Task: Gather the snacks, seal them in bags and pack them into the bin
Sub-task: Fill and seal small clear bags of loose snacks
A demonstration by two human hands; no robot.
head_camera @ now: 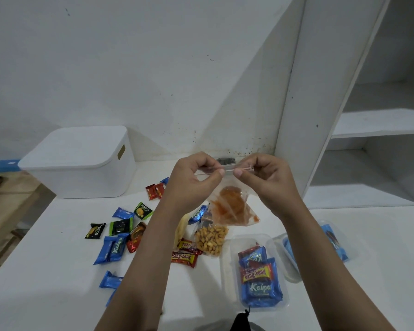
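My left hand (pixel 193 178) and my right hand (pixel 265 179) both pinch the zip strip at the top of a clear bag (pixel 232 206) holding orange-red snacks, lifted above the table. Below it lies a bag of yellow nuts (pixel 210 239). Loose snack packets lie scattered on the white table: blue Kalpa bars (pixel 111 249), red beng-beng bars (pixel 184 258), green and black Nextar packs (pixel 120 226). A sealed clear bag of Kalpa and beng-beng bars (pixel 258 278) rests front right. The white lidded bin (pixel 81 163) stands at the back left.
Another clear bag with blue packets (pixel 332 240) lies to the right, partly behind my right arm. A white shelf unit (pixel 368 139) rises on the right. The table's left edge (pixel 34 225) drops to a wooden floor area.
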